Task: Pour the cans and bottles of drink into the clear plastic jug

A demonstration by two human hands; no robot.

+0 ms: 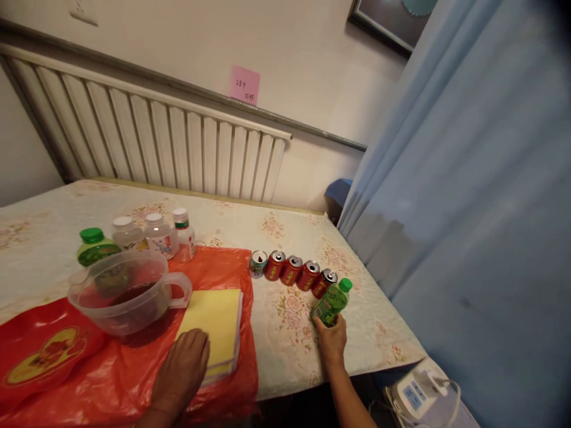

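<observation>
Head view, nearest first: our left hand [181,371] lies flat, fingers open, on the yellow pad [216,318] and red plastic sheet [223,267]. Our right hand [332,340] grips the tilted green bottle [331,302], just beside the row of cans [292,270].

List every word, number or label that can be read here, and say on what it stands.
Nothing can be quoted with certainty.
Pink note on the wall: two handwritten lines of digits, too blurred.
Red cans: labels too small.
Green bottle in the right hand: print blurred.
White-capped bottles: labels too small.
Red bag: yellow emblem, unreadable.
</observation>
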